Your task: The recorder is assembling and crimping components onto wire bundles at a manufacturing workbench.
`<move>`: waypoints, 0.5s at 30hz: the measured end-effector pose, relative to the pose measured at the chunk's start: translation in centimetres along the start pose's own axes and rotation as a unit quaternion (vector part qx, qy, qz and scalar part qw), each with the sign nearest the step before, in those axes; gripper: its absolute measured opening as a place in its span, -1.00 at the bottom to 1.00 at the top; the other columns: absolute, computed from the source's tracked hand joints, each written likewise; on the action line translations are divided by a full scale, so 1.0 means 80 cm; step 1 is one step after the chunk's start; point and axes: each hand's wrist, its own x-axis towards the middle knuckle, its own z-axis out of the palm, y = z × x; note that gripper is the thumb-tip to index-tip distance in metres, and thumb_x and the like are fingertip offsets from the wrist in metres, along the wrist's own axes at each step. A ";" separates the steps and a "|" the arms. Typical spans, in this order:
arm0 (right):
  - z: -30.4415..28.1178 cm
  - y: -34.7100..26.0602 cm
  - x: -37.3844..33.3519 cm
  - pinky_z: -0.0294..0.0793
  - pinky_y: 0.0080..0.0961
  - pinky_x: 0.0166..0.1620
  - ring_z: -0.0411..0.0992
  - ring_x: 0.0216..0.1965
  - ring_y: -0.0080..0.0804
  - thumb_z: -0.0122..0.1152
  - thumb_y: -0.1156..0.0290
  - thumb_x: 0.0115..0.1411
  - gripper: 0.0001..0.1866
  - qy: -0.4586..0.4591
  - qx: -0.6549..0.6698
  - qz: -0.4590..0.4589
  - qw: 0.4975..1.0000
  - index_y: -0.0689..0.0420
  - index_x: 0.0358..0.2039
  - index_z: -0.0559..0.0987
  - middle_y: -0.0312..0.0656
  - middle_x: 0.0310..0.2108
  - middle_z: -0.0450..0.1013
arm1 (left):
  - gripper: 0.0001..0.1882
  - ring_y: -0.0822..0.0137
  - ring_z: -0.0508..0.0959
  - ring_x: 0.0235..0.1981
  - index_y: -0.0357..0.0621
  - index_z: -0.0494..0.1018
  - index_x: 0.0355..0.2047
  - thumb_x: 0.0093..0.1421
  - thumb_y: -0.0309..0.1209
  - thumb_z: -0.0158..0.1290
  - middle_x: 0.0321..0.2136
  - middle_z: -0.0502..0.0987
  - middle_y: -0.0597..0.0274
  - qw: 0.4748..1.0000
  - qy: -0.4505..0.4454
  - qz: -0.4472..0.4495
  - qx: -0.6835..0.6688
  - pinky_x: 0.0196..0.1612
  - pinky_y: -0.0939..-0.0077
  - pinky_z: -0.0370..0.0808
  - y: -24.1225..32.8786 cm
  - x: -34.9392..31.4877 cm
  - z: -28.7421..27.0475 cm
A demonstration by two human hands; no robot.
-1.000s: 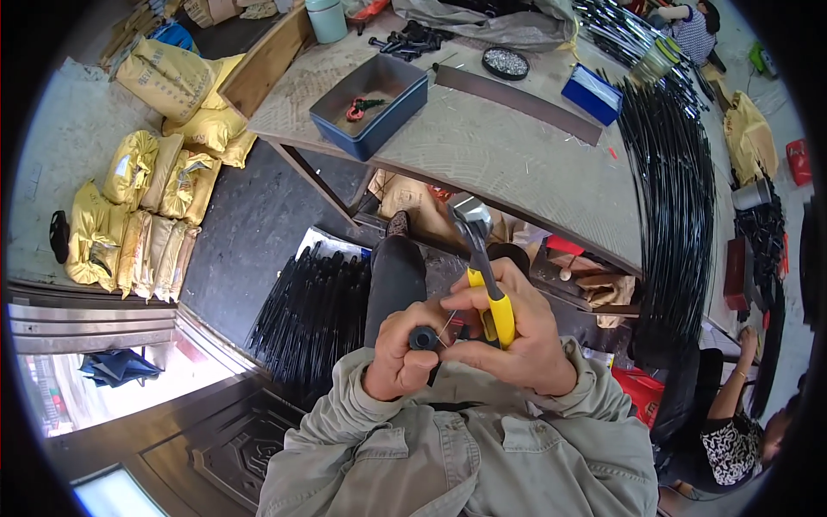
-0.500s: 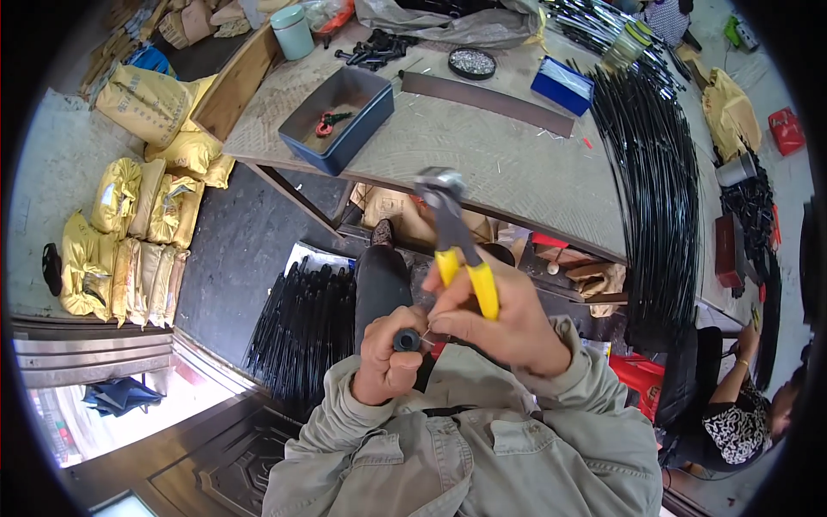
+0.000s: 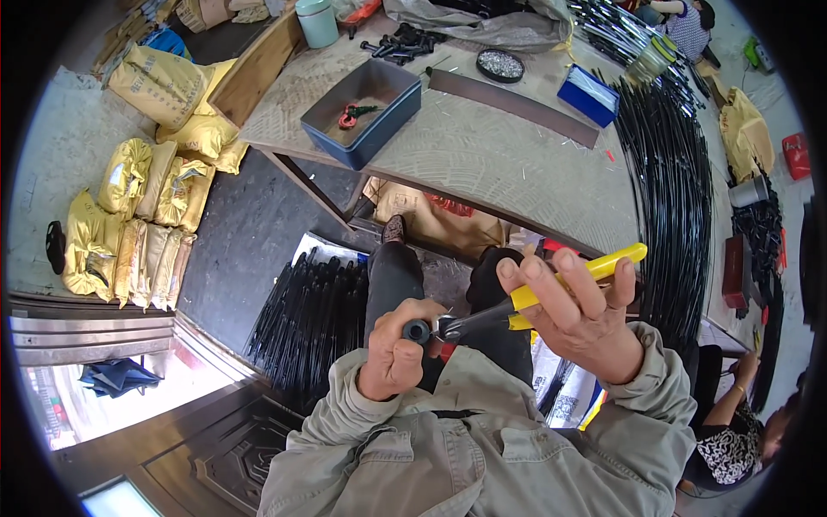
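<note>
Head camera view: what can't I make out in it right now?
All in the head view:
Black tube: its length is hidden by the left hand.
What the pliers bite, if anything: too small.
Each pale bit in the round black dish: too small.
Co-worker: cut off by the dark edge.

The lower-left opening [image 3: 177, 372] is washed out by glare; the table [image 3: 500, 155] is softly lit; edges are bent toward the blackened rim.

Pliers [image 3: 522, 299]: shiny metal head [image 3: 446, 327], smooth plastic-looking handles [image 3: 618, 260].
</note>
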 end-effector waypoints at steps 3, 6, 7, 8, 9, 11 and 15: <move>0.005 -0.007 -0.001 0.05 -0.03 0.11 0.23 0.00 -0.34 0.20 0.40 0.05 -0.81 0.018 -0.021 -0.007 1.000 -0.01 -0.30 0.44 -0.23 -0.13 0.26 | -0.29 0.51 0.32 -0.68 -0.38 0.29 -0.35 0.12 0.21 -0.25 -0.61 0.37 0.20 0.999 0.013 -0.004 0.031 -0.63 0.66 0.23 0.008 0.000 0.002; 0.005 -0.045 -0.018 0.07 -0.11 0.11 0.24 -0.01 -0.33 0.23 0.42 0.02 -0.73 -0.032 0.028 0.083 0.996 -0.01 -0.24 0.41 -0.24 -0.14 0.26 | -0.30 0.53 0.31 -0.68 -0.38 0.30 -0.34 0.14 0.19 -0.26 -0.61 0.37 0.21 0.996 0.047 0.011 0.072 -0.62 0.67 0.23 0.007 -0.001 0.008; 0.004 -0.055 -0.022 0.09 -0.15 0.11 0.24 -0.02 -0.33 0.24 0.44 0.01 -0.70 -0.059 0.051 0.127 0.989 -0.01 -0.22 0.40 -0.25 -0.14 0.26 | -0.30 0.54 0.31 -0.68 -0.38 0.31 -0.33 0.15 0.18 -0.26 -0.60 0.38 0.22 0.993 0.072 0.022 0.093 -0.62 0.67 0.23 0.006 -0.004 0.012; 0.004 -0.062 -0.023 0.09 -0.15 0.11 0.24 -0.02 -0.33 0.24 0.44 0.01 -0.70 -0.054 0.050 0.124 0.990 -0.01 -0.22 0.40 -0.25 -0.14 0.26 | -0.31 0.55 0.31 -0.69 -0.38 0.32 -0.32 0.15 0.18 -0.26 -0.60 0.38 0.23 0.988 0.097 0.032 0.114 -0.62 0.68 0.23 0.005 -0.005 0.014; 0.002 -0.071 -0.023 0.14 -0.21 0.07 0.27 -0.06 -0.32 0.25 0.45 0.00 -0.69 -0.049 0.087 0.161 0.982 0.01 -0.23 0.40 -0.25 -0.15 0.27 | -0.31 0.55 0.31 -0.69 -0.38 0.32 -0.32 0.15 0.18 -0.26 -0.60 0.38 0.23 0.988 0.098 0.034 0.115 -0.62 0.68 0.23 0.007 -0.006 0.014; 0.000 -0.081 -0.022 0.26 -0.32 0.00 0.32 -0.12 -0.32 0.27 0.48 -0.02 -0.68 -0.041 0.161 0.235 0.958 0.03 -0.24 0.40 -0.25 -0.16 0.30 | -0.27 0.54 0.34 -0.65 -0.40 0.34 -0.28 0.15 0.19 -0.27 -0.58 0.40 0.24 0.984 0.112 0.020 0.141 -0.61 0.67 0.24 0.010 -0.008 0.016; -0.013 -0.052 -0.028 0.38 -0.41 -0.16 0.39 -0.25 -0.25 0.28 0.51 -0.05 -0.64 -0.144 0.293 0.133 0.936 0.14 -0.22 0.38 -0.18 -0.18 0.34 | -0.34 0.47 0.40 -0.57 -0.37 0.34 -0.15 0.09 0.09 -0.08 -0.49 0.44 0.19 0.990 0.027 0.050 0.131 -0.53 0.61 0.32 0.007 -0.001 -0.004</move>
